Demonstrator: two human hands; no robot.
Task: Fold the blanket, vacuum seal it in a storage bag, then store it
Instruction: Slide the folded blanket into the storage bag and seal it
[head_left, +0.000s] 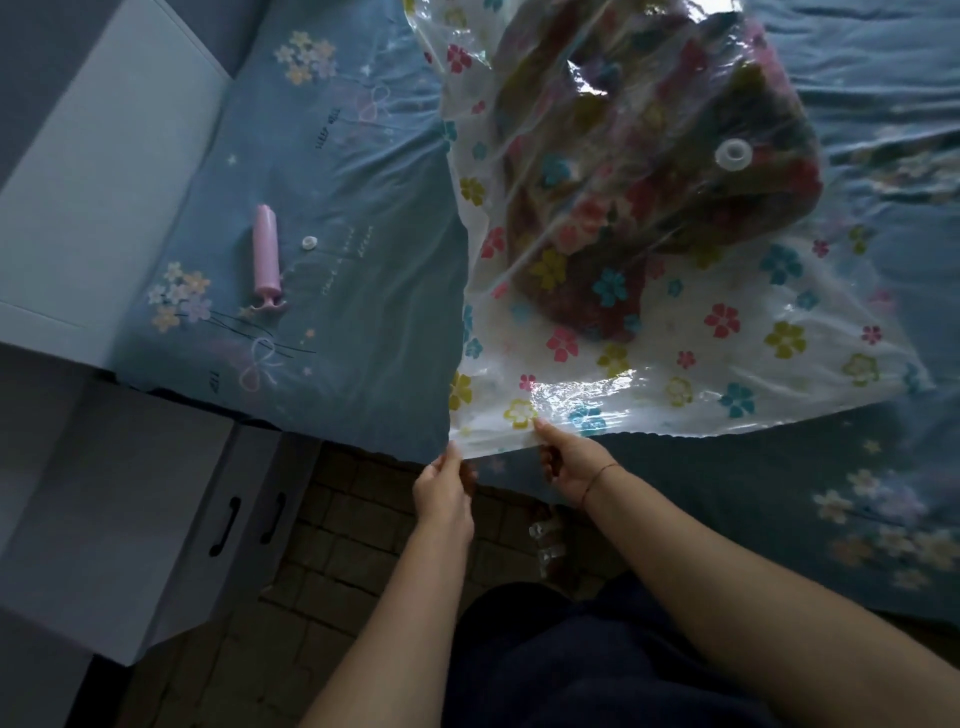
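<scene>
A clear storage bag (727, 322) printed with coloured flowers lies on the bed, and a folded dark patterned blanket (660, 171) shows through it. A white round valve (733, 154) sits on the bag's upper face. My left hand (445, 488) pinches the bag's near left corner at the mouth edge. A little to the right, my right hand (569, 465) pinches the same edge. Both hands hold the edge slightly lifted above the bed's front.
A pink hand pump (267, 257) and a small white cap (308, 242) lie on the blue floral bedsheet (337, 182) to the left. A white cabinet with two dark handles (156, 519) stands at the lower left. Brick-patterned floor (337, 545) lies below my arms.
</scene>
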